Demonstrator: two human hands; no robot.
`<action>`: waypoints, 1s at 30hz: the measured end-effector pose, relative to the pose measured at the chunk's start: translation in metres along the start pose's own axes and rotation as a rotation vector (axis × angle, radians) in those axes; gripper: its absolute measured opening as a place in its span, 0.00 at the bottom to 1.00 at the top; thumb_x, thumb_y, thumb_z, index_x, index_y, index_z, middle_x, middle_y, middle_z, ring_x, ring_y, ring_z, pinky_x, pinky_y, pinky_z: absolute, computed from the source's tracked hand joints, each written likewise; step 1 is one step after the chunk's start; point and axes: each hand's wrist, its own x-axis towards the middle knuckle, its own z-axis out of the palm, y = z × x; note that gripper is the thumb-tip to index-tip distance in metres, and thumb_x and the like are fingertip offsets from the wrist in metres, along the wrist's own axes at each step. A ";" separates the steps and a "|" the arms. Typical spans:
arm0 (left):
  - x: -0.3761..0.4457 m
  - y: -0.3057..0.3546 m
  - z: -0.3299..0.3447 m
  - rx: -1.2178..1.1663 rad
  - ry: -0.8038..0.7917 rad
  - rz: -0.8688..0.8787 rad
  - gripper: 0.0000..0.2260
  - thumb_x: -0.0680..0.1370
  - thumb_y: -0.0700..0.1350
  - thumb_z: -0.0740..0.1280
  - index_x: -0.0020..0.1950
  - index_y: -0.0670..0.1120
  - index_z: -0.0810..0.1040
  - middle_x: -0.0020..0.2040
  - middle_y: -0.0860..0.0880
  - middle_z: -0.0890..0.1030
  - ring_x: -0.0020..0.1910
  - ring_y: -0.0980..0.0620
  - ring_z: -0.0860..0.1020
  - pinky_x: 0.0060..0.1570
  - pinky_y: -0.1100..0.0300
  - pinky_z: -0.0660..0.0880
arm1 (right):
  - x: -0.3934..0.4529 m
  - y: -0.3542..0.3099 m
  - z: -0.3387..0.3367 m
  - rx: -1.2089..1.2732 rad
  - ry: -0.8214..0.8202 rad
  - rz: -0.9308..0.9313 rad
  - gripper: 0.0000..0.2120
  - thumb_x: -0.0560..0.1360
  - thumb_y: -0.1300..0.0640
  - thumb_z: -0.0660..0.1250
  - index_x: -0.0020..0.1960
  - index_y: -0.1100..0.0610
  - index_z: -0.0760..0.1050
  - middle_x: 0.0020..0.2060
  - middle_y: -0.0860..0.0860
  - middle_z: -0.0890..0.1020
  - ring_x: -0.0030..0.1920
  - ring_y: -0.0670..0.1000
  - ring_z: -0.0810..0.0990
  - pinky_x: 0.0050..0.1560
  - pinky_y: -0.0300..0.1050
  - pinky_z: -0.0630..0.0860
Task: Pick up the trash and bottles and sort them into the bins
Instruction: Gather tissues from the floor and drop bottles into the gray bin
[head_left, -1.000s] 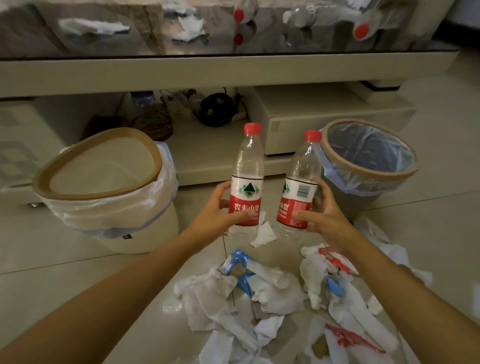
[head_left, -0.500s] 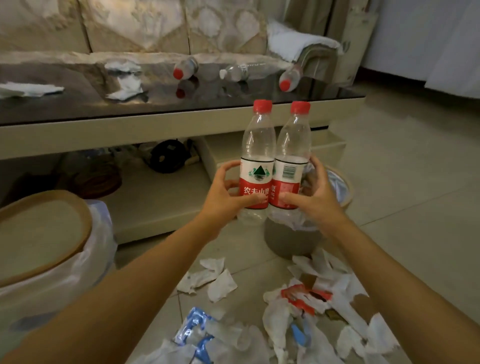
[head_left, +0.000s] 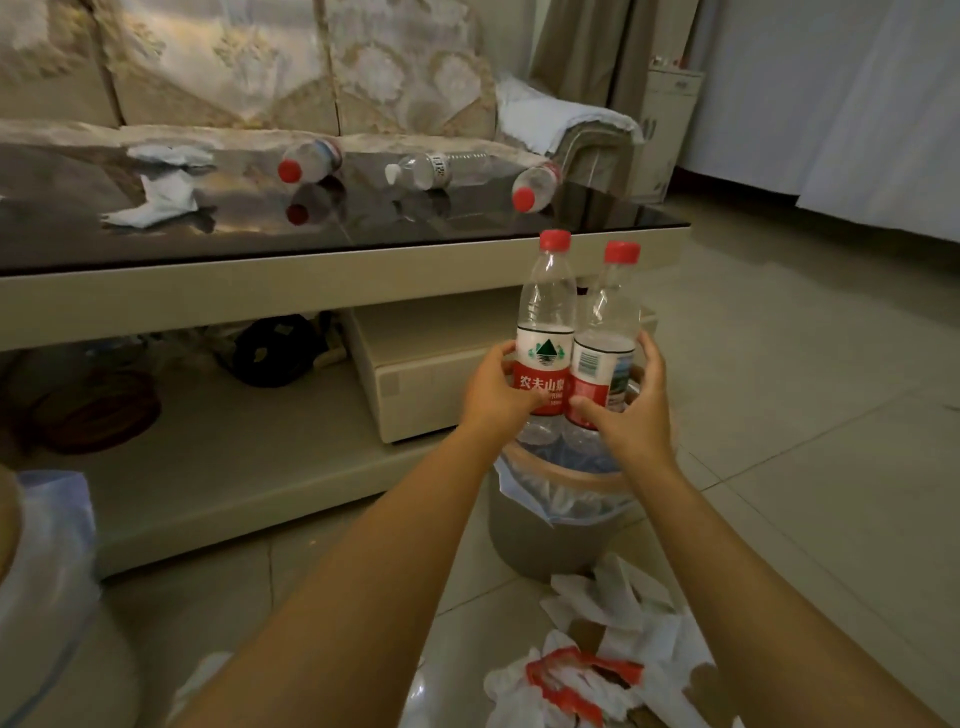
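Bottles are what you are carrying right now, one in each hand: your left hand (head_left: 496, 392) is wrapping its grip around the red label of a clear plastic water bottle with a red cap (head_left: 545, 332), and your right hand (head_left: 631, 410) is clamped the same way on a second clear red-capped bottle (head_left: 605, 338). You are holding them upright and pressed side by side, which looks like a way to move both as one bundle and let them go together. Their bases are hanging directly above the grey round bin with a tan rim and a clear liner (head_left: 545, 525), so you are probably lining them up for the drop; the bin's mouth is narrow enough that keeping the pair tight should help both clear the rim. Beyond your hands, three more clear bottles are lying on their sides on the dark glossy counter (head_left: 363, 228), two with red caps (head_left: 311, 162) (head_left: 535, 188) and one with a white cap (head_left: 436, 170), alongside crumpled white tissues (head_left: 161, 192). White paper scraps and red wrappers (head_left: 582, 670) are littering the tiled floor just beside the bin. At the left edge, part of another lined bin (head_left: 41, 571) is showing, likely the one for that paper waste.
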 end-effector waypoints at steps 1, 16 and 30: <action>0.003 -0.007 0.003 0.011 -0.011 -0.021 0.27 0.72 0.32 0.70 0.68 0.46 0.68 0.63 0.46 0.76 0.56 0.54 0.74 0.46 0.63 0.76 | 0.001 0.007 0.000 -0.020 -0.003 0.020 0.47 0.66 0.67 0.75 0.76 0.48 0.53 0.69 0.54 0.69 0.65 0.52 0.72 0.55 0.43 0.77; -0.001 -0.051 -0.023 0.001 0.006 0.000 0.29 0.73 0.34 0.70 0.71 0.49 0.66 0.59 0.51 0.76 0.60 0.53 0.74 0.50 0.61 0.76 | -0.014 0.032 0.035 -0.047 -0.087 0.088 0.34 0.74 0.64 0.68 0.75 0.48 0.59 0.65 0.50 0.74 0.63 0.48 0.74 0.61 0.45 0.74; -0.147 -0.138 -0.210 0.441 -0.115 -0.155 0.20 0.72 0.36 0.72 0.61 0.51 0.74 0.53 0.53 0.79 0.50 0.55 0.78 0.43 0.69 0.75 | -0.163 0.022 0.115 -0.391 -0.647 -0.293 0.12 0.72 0.58 0.70 0.55 0.50 0.76 0.49 0.45 0.79 0.50 0.46 0.77 0.52 0.48 0.75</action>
